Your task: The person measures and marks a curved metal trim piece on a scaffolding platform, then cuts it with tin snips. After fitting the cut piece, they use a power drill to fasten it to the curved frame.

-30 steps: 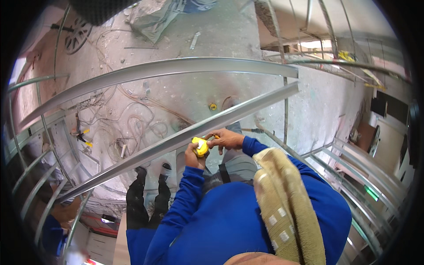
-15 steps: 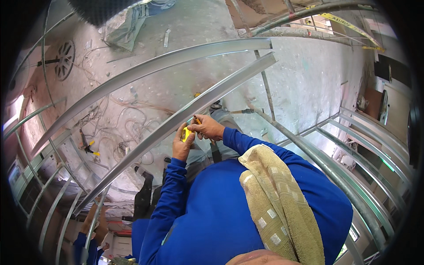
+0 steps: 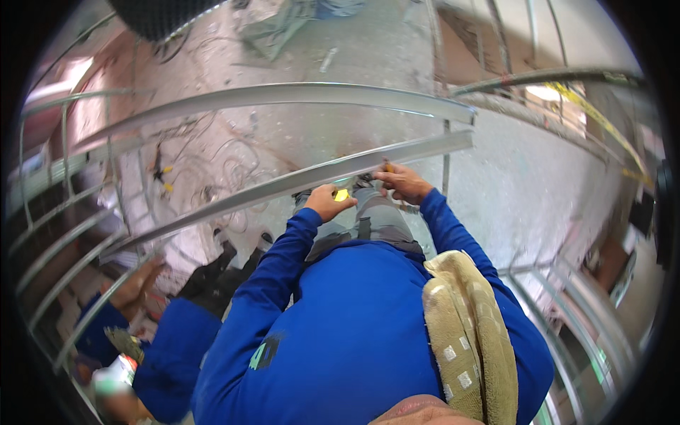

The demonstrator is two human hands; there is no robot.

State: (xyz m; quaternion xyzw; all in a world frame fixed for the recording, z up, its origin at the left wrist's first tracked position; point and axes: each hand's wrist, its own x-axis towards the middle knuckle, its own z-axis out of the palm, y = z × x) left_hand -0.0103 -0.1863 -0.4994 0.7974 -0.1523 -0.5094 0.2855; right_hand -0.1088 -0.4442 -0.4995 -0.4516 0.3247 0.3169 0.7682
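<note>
facing inward, left hand, right hand apart

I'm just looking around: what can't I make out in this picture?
Head view: part of the small yellow boxy tape measure, hidden by the person's left fingers.
Head view: the lower end of the slim orange stick, hidden by the person's right fingers.
Head view: what the black textured shape is, cut off by the upper edge.
Head view: where the thin looping cables end, too blurred to follow.
</note>
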